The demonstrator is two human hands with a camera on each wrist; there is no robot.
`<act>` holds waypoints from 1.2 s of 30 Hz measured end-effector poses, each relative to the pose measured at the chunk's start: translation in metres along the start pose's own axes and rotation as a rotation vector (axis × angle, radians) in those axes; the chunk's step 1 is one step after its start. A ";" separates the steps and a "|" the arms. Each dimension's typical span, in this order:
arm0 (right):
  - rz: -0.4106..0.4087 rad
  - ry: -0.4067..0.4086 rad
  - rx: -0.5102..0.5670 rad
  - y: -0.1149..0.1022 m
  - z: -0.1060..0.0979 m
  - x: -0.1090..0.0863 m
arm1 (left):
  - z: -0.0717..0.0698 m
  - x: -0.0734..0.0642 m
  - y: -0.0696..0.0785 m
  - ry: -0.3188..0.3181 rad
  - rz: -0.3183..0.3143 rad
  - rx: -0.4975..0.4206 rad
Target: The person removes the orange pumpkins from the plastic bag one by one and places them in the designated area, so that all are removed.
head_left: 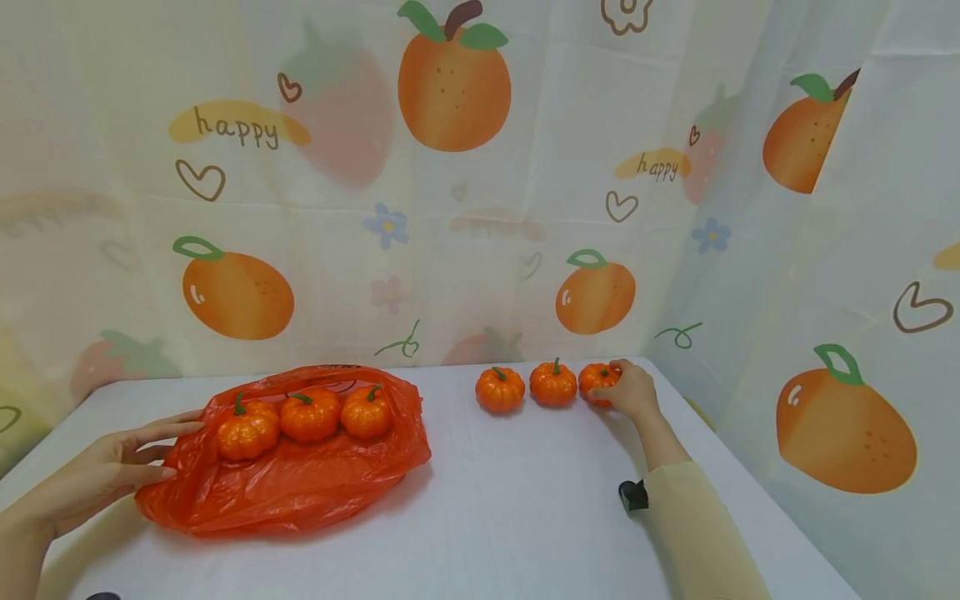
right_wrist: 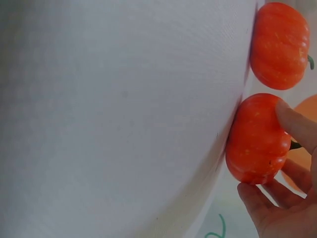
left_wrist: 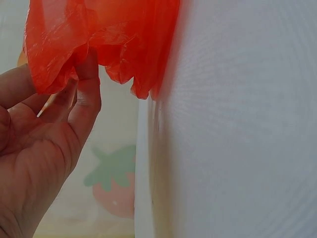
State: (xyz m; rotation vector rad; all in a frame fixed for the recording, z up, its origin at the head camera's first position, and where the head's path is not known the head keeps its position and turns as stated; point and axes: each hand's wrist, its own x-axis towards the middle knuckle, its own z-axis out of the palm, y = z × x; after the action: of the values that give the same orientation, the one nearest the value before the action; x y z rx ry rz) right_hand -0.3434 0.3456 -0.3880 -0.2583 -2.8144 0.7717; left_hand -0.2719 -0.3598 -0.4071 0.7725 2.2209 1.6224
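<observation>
At the left of the head view, my left hand (head_left: 112,471) holds the side of a red plastic bag (head_left: 300,492) between thumb and fingers. The left wrist view shows the bag's crumpled edge (left_wrist: 119,54) at the fingertips. Three small orange pumpkins (head_left: 310,417) with green stems sit side by side in the bag's opening. At the table's far right, my right hand (head_left: 636,392) grips the rightmost pumpkin (right_wrist: 257,141) of a row of three, thumb and fingers around its sides. The pumpkin is against the tabletop. Beside it stand the middle pumpkin (head_left: 553,385) and the left one (head_left: 500,391).
Everything rests on a white-covered table (head_left: 480,517). A curtain (head_left: 480,192) printed with fruit hangs right behind its back edge and along the right side. A dark band with a small object (head_left: 633,495) is at my right wrist.
</observation>
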 end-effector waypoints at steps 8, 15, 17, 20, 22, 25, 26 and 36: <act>0.026 -0.028 0.006 -0.003 0.001 0.001 | 0.000 0.000 -0.001 -0.004 0.008 0.003; 0.018 -0.021 0.010 -0.003 0.002 0.001 | 0.001 -0.001 -0.001 0.000 0.008 0.007; 0.010 -0.012 0.012 -0.003 0.002 0.001 | 0.001 -0.001 -0.002 0.002 0.009 0.011; 0.004 -0.003 0.017 -0.004 0.002 0.001 | 0.001 -0.001 -0.002 0.004 0.012 0.015; 0.003 0.000 0.020 -0.004 0.002 0.001 | 0.001 -0.001 -0.002 0.003 0.013 0.016; 0.005 0.005 0.026 -0.004 0.002 0.001 | 0.001 -0.001 -0.002 -0.001 0.011 0.008; 0.005 0.010 0.028 -0.004 0.002 0.001 | 0.001 -0.001 -0.003 -0.002 0.010 0.005; 0.031 0.146 0.114 -0.014 0.000 0.000 | 0.001 0.000 -0.001 0.014 -0.015 0.022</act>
State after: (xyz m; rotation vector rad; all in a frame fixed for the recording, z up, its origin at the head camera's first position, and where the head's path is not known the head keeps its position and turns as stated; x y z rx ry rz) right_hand -0.3455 0.3338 -0.3810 -0.3260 -2.6261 0.8790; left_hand -0.2718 -0.3594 -0.4083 0.7509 2.2525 1.6033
